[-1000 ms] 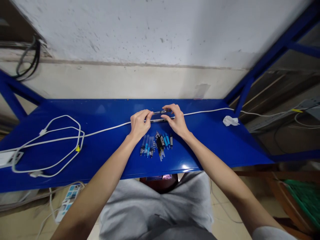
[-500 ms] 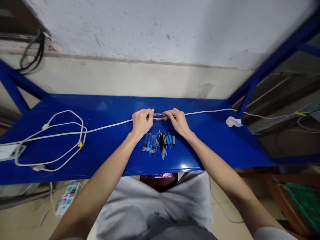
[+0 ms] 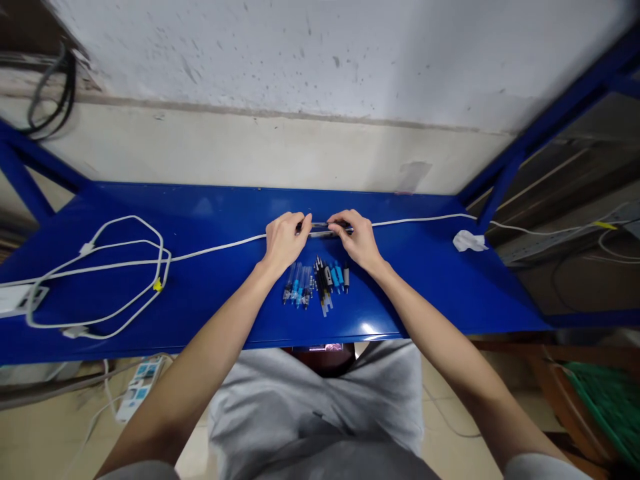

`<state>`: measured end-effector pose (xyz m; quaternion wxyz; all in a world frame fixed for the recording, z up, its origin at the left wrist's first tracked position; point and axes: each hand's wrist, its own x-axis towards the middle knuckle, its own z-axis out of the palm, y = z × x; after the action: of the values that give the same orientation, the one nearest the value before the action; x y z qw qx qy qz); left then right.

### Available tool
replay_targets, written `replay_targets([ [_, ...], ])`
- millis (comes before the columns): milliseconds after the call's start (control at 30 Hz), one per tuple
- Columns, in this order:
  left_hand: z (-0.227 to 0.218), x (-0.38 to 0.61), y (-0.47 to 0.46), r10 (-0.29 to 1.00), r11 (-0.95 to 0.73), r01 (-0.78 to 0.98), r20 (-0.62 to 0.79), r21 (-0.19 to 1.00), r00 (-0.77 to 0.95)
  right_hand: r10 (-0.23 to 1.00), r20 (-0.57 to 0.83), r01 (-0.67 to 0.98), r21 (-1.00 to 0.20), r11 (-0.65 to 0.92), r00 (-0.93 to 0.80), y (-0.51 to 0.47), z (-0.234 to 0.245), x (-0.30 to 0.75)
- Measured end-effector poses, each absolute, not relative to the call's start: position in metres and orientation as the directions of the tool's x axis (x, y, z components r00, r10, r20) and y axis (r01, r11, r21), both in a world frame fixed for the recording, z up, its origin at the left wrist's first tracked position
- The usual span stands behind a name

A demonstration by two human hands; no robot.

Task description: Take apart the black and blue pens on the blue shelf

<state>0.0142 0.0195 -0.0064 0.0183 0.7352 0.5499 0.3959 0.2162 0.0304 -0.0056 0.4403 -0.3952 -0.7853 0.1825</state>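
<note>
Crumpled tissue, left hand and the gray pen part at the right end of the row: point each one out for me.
Crumpled tissue [image 3: 469, 241]: head view, middle of the white wad.
Left hand [image 3: 285, 239]: head view, back of the hand.
Gray pen part [image 3: 346, 277]: head view, middle of its gray length.

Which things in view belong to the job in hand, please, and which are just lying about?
Likely the job's:
thin pen piece between left hand and right hand
clear pen barrels
dark refills
blue grips

Apparently just lying about:
white cable
crumpled white tissue
power strip
</note>
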Motion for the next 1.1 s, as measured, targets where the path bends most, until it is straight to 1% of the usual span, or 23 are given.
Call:
replay_targets([
  [67, -0.006, 0.014, 0.020, 0.818, -0.427, 0.772, 0.566, 0.471, 0.107, 0.753, 0.596, 0.441, -0.617, 0.651, -0.278, 0.031, -0.005, 0.217],
  [133, -0.007, 0.013, 0.022, 0.800, -0.471, 0.760, 0.579, 0.449, 0.154, 0.741, 0.610, 0.445, -0.601, 0.663, -0.280, 0.031, -0.005, 0.217],
  [233, -0.011, 0.011, 0.025, 0.763, -0.524, 0.757, 0.609, 0.390, 0.215, 0.761, 0.564, 0.469, -0.604, 0.645, -0.321, 0.029, -0.006, 0.216],
  [333, -0.015, 0.010, 0.026, 0.746, -0.549, 0.749, 0.622, 0.371, 0.238, 0.774, 0.514, 0.496, -0.594, 0.633, -0.370, 0.027, -0.007, 0.213],
  [467, -0.016, 0.010, 0.025, 0.741, -0.559, 0.738, 0.626, 0.377, 0.242, 0.757, 0.566, 0.528, -0.556, 0.642, -0.325, 0.027, -0.007, 0.211],
  [633, -0.012, 0.008, 0.024, 0.733, -0.571, 0.712, 0.644, 0.409, 0.218, 0.745, 0.621, 0.548, -0.545, 0.635, -0.245, 0.028, -0.006, 0.213],
  [700, -0.011, 0.007, 0.022, 0.736, -0.582, 0.702, 0.633, 0.410, 0.240, 0.750, 0.609, 0.539, -0.553, 0.635, -0.259, 0.026, -0.005, 0.214],
  [800, -0.009, 0.008, 0.019, 0.742, -0.589, 0.717, 0.600, 0.373, 0.297, 0.766, 0.580, 0.537, -0.568, 0.624, -0.278, 0.023, -0.005, 0.214],
  [933, -0.006, 0.011, 0.015, 0.741, -0.589, 0.742, 0.580, 0.320, 0.338, 0.761, 0.571, 0.554, -0.544, 0.631, -0.307, 0.019, -0.002, 0.211],
  [1100, -0.007, 0.013, 0.016, 0.749, -0.572, 0.742, 0.592, 0.351, 0.298, 0.737, 0.569, 0.546, -0.510, 0.664, -0.365, 0.020, -0.001, 0.211],
])
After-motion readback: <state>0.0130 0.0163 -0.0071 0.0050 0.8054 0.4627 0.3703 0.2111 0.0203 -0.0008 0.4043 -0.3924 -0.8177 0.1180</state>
